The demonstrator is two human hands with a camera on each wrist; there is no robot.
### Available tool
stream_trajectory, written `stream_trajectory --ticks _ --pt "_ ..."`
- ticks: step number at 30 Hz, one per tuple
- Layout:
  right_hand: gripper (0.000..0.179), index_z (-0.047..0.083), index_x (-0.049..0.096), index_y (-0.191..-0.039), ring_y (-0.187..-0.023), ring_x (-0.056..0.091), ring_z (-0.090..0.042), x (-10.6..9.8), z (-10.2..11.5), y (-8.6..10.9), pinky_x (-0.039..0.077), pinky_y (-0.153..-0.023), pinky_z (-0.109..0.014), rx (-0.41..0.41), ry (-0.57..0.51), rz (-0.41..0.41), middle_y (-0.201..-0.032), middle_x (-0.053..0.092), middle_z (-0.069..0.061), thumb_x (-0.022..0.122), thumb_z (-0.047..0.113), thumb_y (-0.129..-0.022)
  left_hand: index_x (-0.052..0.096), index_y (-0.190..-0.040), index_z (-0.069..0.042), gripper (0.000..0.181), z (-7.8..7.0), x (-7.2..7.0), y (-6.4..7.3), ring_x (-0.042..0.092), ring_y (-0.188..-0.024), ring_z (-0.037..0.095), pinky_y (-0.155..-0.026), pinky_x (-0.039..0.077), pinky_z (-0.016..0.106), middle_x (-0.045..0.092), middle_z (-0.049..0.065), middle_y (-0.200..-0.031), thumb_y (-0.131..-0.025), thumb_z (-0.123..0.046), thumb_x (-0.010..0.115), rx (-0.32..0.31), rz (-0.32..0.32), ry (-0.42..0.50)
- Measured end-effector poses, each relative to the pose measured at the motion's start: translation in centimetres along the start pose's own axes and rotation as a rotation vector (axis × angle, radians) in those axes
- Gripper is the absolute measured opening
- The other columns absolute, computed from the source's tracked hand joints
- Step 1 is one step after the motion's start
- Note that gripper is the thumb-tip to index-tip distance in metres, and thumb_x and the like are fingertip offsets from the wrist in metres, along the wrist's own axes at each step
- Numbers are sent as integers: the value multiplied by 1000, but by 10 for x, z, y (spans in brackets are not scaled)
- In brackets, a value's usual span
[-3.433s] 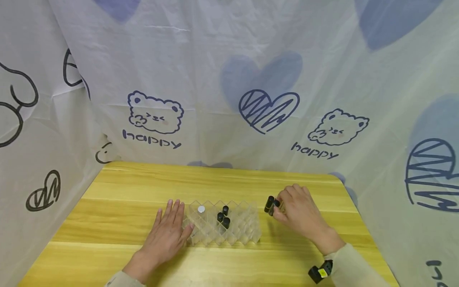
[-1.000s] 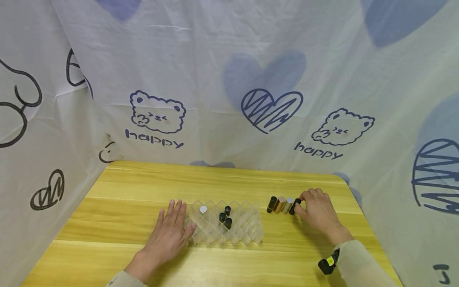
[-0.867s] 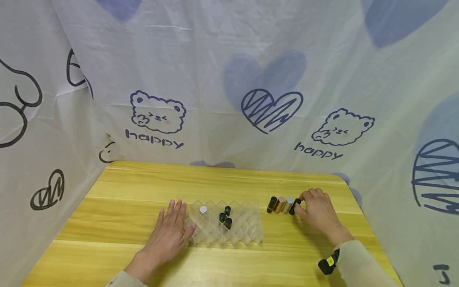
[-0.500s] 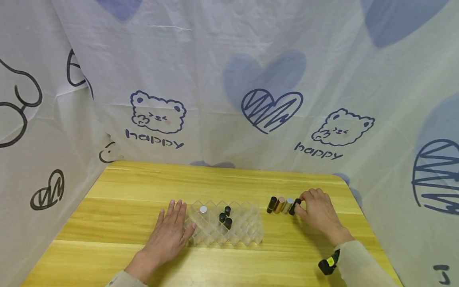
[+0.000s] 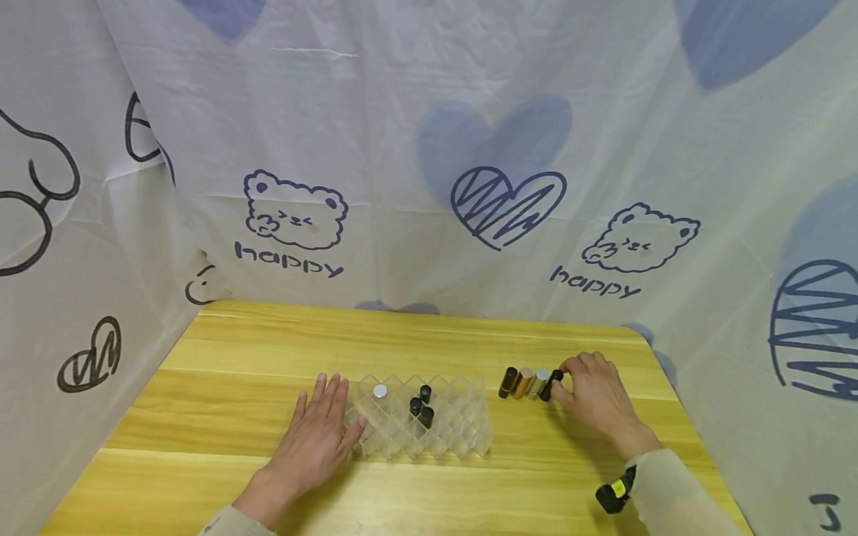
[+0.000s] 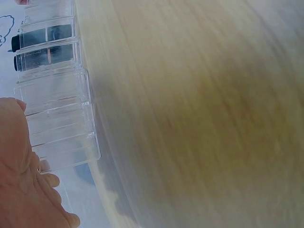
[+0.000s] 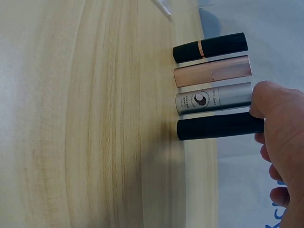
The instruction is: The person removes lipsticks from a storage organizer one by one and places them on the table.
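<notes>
My left hand [image 5: 315, 435] lies with straight fingers along the left end of a clear, diamond-celled lipstick organizer [image 5: 389, 435], its thumb touching the near side. One silver-topped tube [image 5: 380, 391] and three black-topped tubes [image 5: 426, 418] stand upright in its cells. To the right, my right hand [image 5: 596, 398] pinches the top of a plain black lipstick tube [image 7: 216, 127] between thumb and fingers. That tube stands upright at the end of a row. Beside it are a silver lipstick [image 7: 216, 98], a rose-gold lipstick [image 7: 213, 71] and a black lipstick with a gold band [image 7: 223, 46].
The wood-grain table [image 5: 402, 499] carries everything. Behind and at both sides hangs a pale printed cloth [image 5: 402, 223] that meets the table's back edge. A black wrist device [image 5: 613, 493] hangs at the right sleeve.
Since the oldest frame, my right hand has moved right along the row to the plain black lipstick, uncovering the others. Over the last second nothing has visibly moved.
</notes>
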State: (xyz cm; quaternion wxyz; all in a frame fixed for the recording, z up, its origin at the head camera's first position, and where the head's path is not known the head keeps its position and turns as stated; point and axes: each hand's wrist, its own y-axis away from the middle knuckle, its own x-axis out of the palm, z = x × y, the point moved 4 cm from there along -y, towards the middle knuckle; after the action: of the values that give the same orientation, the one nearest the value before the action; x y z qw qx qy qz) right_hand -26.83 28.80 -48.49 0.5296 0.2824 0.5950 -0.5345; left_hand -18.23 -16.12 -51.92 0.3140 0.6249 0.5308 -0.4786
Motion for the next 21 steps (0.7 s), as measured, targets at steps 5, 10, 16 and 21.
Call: stream_trajectory --ticks 5,10,16,21 --pt "31 1 73 -108 -96 58 -34 0 -2 0 47 -83 -52 -1 2 -4 -103 69 -15 71 28 -94 25 -164 6 78 -1 0 0 14 -162 44 -127 17 69 21 25 -173 -113 -51 41 1 -2 -8" --pt "32 0 73 -110 -96 58 -36 -6 3 -1 46 -82 -52 -18 0 -53 -104 69 -16 71 28 -93 26 -164 6 77 -1 -1 1 15 -162 44 -128 17 68 20 25 -172 -113 -50 40 3 -5 -18" --pt "31 0 71 -110 -98 58 -39 -17 25 -3 45 -82 -55 -83 17 -158 -105 68 -17 75 24 -90 25 -164 7 77 -1 -1 1 13 -162 43 -127 16 69 20 26 -172 -113 -50 40 2 4 -5" --pt "32 0 71 -111 -98 59 -42 -23 52 -4 46 -82 -57 -185 31 -268 -105 67 -19 76 23 -89 24 -164 7 78 -1 -1 1 13 -162 43 -127 16 70 21 26 -172 -113 -50 40 9 8 -12"
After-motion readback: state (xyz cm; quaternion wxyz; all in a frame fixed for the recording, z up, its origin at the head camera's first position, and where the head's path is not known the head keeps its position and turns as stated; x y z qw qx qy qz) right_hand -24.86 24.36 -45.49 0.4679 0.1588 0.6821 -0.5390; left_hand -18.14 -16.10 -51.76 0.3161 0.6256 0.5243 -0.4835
